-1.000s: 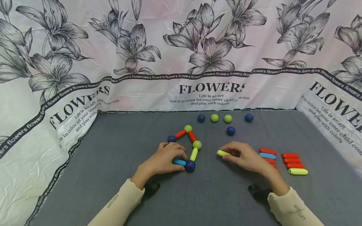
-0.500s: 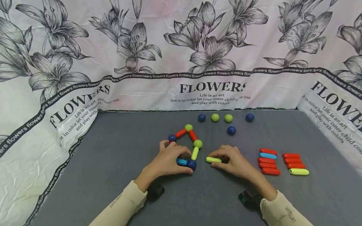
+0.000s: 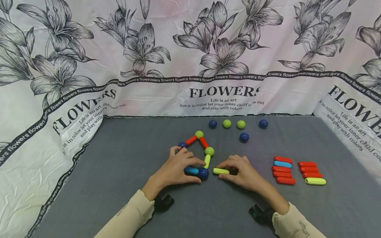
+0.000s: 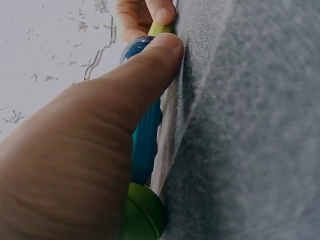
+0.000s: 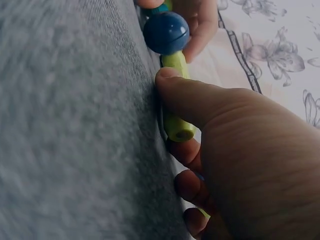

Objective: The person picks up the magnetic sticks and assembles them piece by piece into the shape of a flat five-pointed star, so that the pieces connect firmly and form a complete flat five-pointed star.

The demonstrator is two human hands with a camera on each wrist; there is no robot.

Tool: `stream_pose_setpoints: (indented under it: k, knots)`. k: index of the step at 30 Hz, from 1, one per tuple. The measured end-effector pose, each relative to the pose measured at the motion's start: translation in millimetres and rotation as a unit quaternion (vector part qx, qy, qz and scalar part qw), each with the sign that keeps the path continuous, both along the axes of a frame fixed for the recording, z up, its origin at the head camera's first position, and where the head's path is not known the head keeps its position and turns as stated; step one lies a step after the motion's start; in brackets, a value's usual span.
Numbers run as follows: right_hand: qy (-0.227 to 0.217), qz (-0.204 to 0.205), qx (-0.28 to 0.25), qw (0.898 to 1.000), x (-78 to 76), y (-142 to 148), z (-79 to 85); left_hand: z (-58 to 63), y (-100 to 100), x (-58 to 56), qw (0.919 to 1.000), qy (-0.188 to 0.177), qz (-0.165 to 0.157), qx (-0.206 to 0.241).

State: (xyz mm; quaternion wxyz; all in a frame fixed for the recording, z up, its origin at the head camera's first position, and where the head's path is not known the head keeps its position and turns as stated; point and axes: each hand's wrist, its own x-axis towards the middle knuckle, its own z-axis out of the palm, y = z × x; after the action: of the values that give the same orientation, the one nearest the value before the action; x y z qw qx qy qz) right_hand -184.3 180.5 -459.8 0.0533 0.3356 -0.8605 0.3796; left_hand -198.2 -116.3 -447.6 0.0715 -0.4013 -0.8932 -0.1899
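On the grey cloth a chain of magnetic rods and balls bends into a partial ring. It includes a green ball point(image 3: 209, 151), a yellow-green rod point(image 3: 207, 161), a dark blue ball point(image 3: 203, 174) and a light blue rod point(image 3: 191, 171). My left hand point(image 3: 174, 167) grips this lower corner, thumb and index finger about the dark blue ball and rod end. Under that hand, another green ball point(image 4: 144, 212) shows in the left wrist view. My right hand point(image 3: 242, 172) pinches a loose yellow-green rod point(image 3: 221, 171), its free end pointing at the dark blue ball, close to it.
Loose balls lie at the back, among them a blue ball point(image 3: 244, 137) and a green ball point(image 3: 227, 124). To the right are two stacks of rods, with red rods point(image 3: 281, 174), a blue rod point(image 3: 282, 164) and a yellow-green rod point(image 3: 315, 181). A flowered cloth point(image 3: 220, 99) hangs behind.
My right hand has carried the yellow-green rod left and nearer to me, up to the dark blue ball. My left hand and the lower corner of the chain have shifted slightly right.
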Motion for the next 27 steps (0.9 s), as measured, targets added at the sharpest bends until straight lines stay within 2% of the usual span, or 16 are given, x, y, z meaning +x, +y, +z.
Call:
stream_pose_setpoints:
  k: [4, 7, 16, 21, 27]
  knots:
    - [-0.006, 0.006, 0.002, 1.000, 1.2, -2, -0.9, -0.7, -1, -0.5, 0.9986, 0.049, -0.017, -0.004]
    - [-0.009, 0.010, 0.007, 1.000, 2.4, -4, -0.7, -1.1, 0, 0.1, 0.9975, 0.067, -0.024, -0.001]
    - [0.011, 0.045, -0.024, 0.999, 3.4, -9, -0.7, -1.8, 4, 3.4, 0.9977, 0.051, -0.033, 0.030]
    - [0.011, 0.041, -0.026, 0.999, 6.0, -12, -1.6, -0.5, 6, 3.9, 0.9972, 0.055, -0.038, 0.034]
    - [0.013, 0.044, -0.044, 0.998, 7.6, -15, -2.7, 2.0, 9, 6.9, 0.9986, 0.036, -0.030, 0.025]
